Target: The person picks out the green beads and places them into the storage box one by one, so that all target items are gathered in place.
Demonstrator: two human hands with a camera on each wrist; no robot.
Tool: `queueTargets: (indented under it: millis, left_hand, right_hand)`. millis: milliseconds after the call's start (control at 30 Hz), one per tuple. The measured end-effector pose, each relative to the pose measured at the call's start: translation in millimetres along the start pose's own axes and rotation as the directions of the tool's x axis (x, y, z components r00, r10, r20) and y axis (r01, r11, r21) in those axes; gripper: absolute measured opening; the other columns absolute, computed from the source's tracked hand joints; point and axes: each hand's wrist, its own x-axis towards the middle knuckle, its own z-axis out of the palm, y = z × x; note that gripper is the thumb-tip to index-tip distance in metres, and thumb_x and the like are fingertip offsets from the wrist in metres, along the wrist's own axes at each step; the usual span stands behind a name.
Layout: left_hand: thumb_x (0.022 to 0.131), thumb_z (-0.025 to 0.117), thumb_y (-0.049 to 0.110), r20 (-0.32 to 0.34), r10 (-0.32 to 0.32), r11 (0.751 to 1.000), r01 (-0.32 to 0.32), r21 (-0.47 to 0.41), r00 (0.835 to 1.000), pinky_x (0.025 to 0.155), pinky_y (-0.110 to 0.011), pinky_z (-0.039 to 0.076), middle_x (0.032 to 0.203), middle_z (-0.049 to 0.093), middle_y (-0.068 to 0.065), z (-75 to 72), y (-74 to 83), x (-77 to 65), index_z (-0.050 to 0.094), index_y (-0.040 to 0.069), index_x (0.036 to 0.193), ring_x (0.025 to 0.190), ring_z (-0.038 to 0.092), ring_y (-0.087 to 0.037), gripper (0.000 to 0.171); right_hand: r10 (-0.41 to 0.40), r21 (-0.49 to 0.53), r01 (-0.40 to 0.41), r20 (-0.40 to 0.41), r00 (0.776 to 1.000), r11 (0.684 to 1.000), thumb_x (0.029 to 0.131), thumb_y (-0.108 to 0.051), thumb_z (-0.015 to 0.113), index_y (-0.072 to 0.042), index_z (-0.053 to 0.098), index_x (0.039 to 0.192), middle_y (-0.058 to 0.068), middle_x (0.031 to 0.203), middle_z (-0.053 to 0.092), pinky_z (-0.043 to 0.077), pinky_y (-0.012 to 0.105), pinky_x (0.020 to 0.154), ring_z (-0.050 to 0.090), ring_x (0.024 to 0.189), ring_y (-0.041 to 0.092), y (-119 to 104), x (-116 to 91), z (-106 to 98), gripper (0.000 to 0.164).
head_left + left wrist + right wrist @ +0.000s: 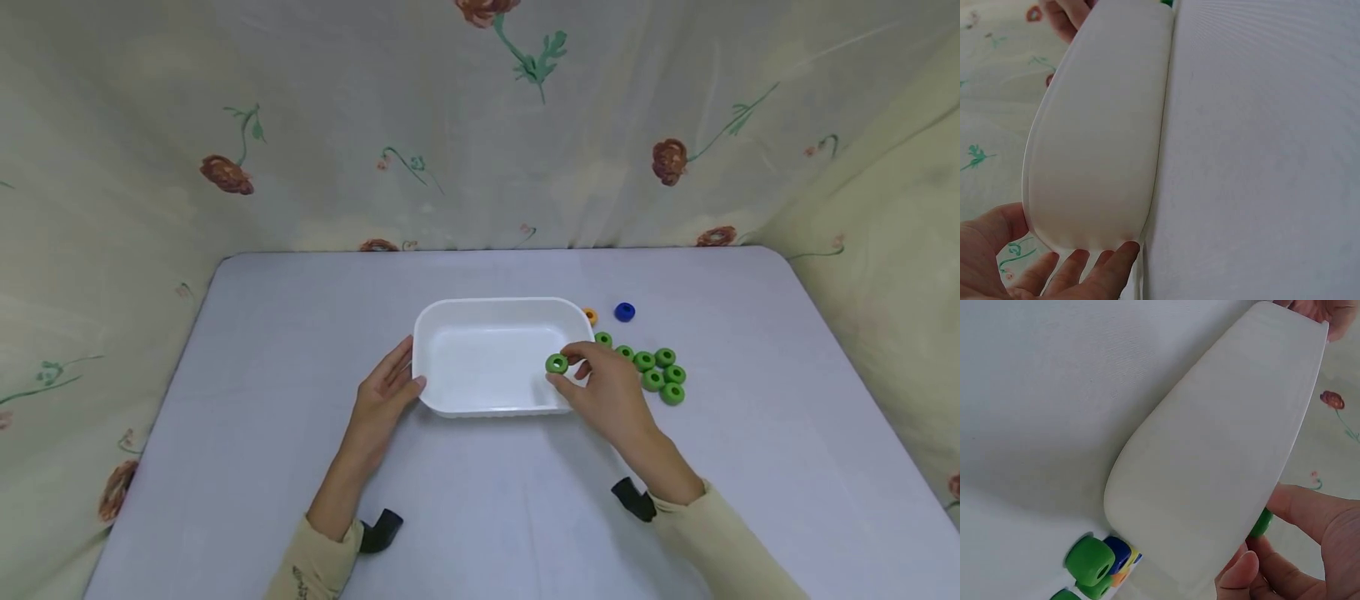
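Note:
A white rectangular tray (480, 367) with rounded corners lies on the table. My left hand (381, 407) holds its left end, the thumb at the rim and the fingers against the outer wall, as the left wrist view shows. Above the tray's right part, my right hand (611, 390) pinches a green bead (556, 363) with a hole through it, between thumb and fingertips. The right wrist view shows that green bead (1262, 524) partly hidden behind the tray rim. Several more green beads (654, 380) lie right of the tray, some partly covered by the right hand.
Beyond the right hand, a blue bead (625, 312) lies near an orange bead (591, 316), which the tray's edge partly hides. A pale cloth covers the table (480, 500). A flowered curtain (480, 125) hangs behind it and at both sides.

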Motion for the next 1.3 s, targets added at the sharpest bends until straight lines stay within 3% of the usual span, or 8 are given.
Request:
queueTargets:
  millis: [467, 767, 1300]
  left_hand:
    - [0.097, 0.064, 0.007, -0.020, -0.019, 1.000, 0.019, 0.016, 1.000, 0.109, -0.015, 0.045, 0.160, 0.040, -0.005, 1.1, -2.2, -1.3, 0.039, 0.019, 0.155, 0.147, 0.043, -0.020, 0.065]
    - [0.097, 0.065, 0.008, -0.024, -0.030, 0.999, 0.030, 0.014, 0.999, 0.108, -0.012, 0.045, 0.159, 0.041, -0.003, 2.5, 0.2, -2.1, 0.040, 0.020, 0.155, 0.146, 0.044, -0.018, 0.064]
    - [0.097, 0.064, 0.006, -0.013, -0.010, 1.000, 0.010, 0.011, 1.000, 0.107, -0.013, 0.046, 0.161, 0.040, -0.005, 0.5, 0.1, -0.6, 0.039, 0.018, 0.155, 0.147, 0.044, -0.021, 0.065]
  right_hand:
    - [0.026, -0.025, -0.022, 0.169, 0.985, 0.999, 0.084, -0.015, 0.081, -0.001, 0.071, 0.106, 0.012, 0.096, 0.072, 0.049, 0.029, 0.068, 0.060, 0.082, 0.022, -9.8, 24.6, 18.1, 0.028]
    - [0.103, -0.080, -0.081, 0.329, 0.939, 0.994, 0.085, -0.018, 0.078, -0.001, 0.071, 0.109, 0.013, 0.099, 0.072, 0.056, 0.038, 0.078, 0.063, 0.088, 0.024, -7.6, 31.1, 26.8, 0.030]
    - [0.142, -0.140, -0.091, 0.421, 0.896, 0.986, 0.082, -0.013, 0.079, -0.003, 0.070, 0.102, 0.007, 0.090, 0.067, 0.051, 0.033, 0.075, 0.058, 0.081, 0.021, -9.4, 40.2, 31.1, 0.024]
